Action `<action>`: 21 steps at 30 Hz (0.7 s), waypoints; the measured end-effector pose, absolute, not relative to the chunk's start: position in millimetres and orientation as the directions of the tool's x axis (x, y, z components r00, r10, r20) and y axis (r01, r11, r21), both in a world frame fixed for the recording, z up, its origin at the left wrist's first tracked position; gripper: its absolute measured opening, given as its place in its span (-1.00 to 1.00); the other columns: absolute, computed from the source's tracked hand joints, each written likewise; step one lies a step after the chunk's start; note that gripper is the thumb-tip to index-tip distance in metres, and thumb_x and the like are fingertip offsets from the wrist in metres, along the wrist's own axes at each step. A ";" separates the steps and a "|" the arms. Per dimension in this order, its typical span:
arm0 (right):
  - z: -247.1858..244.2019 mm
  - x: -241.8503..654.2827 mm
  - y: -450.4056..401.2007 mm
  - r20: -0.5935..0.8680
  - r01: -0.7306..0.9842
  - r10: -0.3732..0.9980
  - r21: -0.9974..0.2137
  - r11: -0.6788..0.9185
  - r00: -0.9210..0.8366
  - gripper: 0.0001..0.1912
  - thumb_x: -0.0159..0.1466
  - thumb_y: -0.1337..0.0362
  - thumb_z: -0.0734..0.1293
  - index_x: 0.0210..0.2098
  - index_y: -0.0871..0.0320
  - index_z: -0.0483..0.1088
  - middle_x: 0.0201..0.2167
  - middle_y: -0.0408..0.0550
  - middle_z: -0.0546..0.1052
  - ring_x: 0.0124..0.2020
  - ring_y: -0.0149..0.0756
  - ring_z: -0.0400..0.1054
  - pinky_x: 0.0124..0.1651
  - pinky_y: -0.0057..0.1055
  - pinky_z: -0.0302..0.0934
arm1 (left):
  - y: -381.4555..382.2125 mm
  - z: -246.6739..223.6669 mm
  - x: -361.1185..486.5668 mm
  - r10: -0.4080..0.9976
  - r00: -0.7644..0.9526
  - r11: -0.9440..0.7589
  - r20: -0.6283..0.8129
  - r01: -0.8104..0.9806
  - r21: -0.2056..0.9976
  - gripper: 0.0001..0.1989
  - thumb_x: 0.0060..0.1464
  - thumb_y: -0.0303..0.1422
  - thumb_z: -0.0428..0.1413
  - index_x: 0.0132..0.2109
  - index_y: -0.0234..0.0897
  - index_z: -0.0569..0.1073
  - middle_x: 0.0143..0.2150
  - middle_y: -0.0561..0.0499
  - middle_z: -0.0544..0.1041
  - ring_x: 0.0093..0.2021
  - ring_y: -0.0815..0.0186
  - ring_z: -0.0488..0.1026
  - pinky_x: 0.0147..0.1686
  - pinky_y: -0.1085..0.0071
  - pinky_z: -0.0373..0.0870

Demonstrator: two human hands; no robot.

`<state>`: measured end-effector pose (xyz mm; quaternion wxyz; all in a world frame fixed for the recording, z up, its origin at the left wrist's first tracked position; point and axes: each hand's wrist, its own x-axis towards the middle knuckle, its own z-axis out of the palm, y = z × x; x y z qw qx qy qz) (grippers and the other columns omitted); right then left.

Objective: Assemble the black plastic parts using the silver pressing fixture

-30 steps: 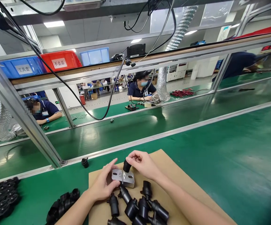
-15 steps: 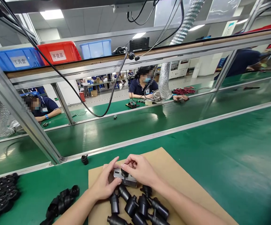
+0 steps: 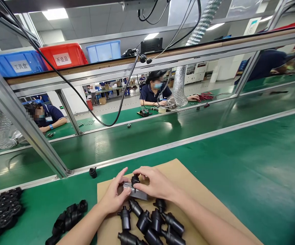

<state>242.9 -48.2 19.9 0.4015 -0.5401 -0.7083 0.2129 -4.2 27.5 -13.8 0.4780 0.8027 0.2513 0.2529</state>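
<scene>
My left hand (image 3: 116, 194) grips the left end of a small silver metal block (image 3: 139, 194), thumb at its near side and fingers behind it. My right hand (image 3: 153, 182) pinches a black plastic fitting (image 3: 135, 179) between thumb and fingers, upright at the block's top. Whether the fitting's lower end is still inside the block I cannot tell. Just in front of the block, several black cylindrical fittings (image 3: 157, 220) lie in a loose heap on a sheet of brown cardboard (image 3: 188, 190).
On the green bench (image 3: 239, 153), more black parts (image 3: 69, 217) lie left of the cardboard, beside a dense cluster of black pieces (image 3: 1, 211). One fitting (image 3: 93, 173) stands near the metal rail. Co-workers (image 3: 154, 90) sit beyond the conveyor (image 3: 147, 132); bins (image 3: 63, 56) stand overhead.
The black fitting in my right hand has risen and shows more above the block. The block has tipped slightly. Across the conveyor, a co-worker's hand has drawn back to the red wires.
</scene>
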 end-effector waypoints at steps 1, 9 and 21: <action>19.7 241.9 -48.0 0.343 0.606 0.934 -0.725 0.329 -0.097 -0.64 0.24 0.18 0.54 0.02 0.09 0.60 -0.24 -0.04 0.62 -0.21 -0.12 0.42 -0.14 -0.27 0.22 | 27.3 -13.4 -3.7 0.644 0.747 -0.415 0.167 0.158 0.896 -0.24 0.39 -0.03 0.15 0.57 -0.02 0.07 0.20 -0.14 0.56 0.23 0.00 0.47 0.37 -0.06 0.24; 12.2 242.2 -44.1 0.320 0.625 0.942 -0.717 0.309 -0.098 -0.67 0.24 0.19 0.54 0.00 0.05 0.63 -0.35 -0.11 0.59 -0.32 -0.18 0.43 -0.24 -0.31 0.27 | 28.8 -12.3 -3.8 0.643 0.746 -0.412 0.170 0.150 0.899 -0.24 0.39 -0.03 0.16 0.57 -0.05 0.08 0.21 -0.15 0.56 0.24 -0.02 0.47 0.37 -0.07 0.24; 10.1 311.4 -43.8 0.171 0.758 0.981 -0.627 0.179 -0.090 -0.49 0.20 0.25 0.53 0.15 0.05 0.57 0.08 0.10 0.58 0.13 0.15 0.46 0.17 -0.04 0.37 | 30.7 -20.3 -3.2 0.619 0.754 -0.564 0.219 0.233 0.792 -0.24 0.32 -0.39 0.19 0.55 0.10 0.14 0.34 -0.11 0.47 0.33 -0.06 0.33 0.42 -0.15 0.18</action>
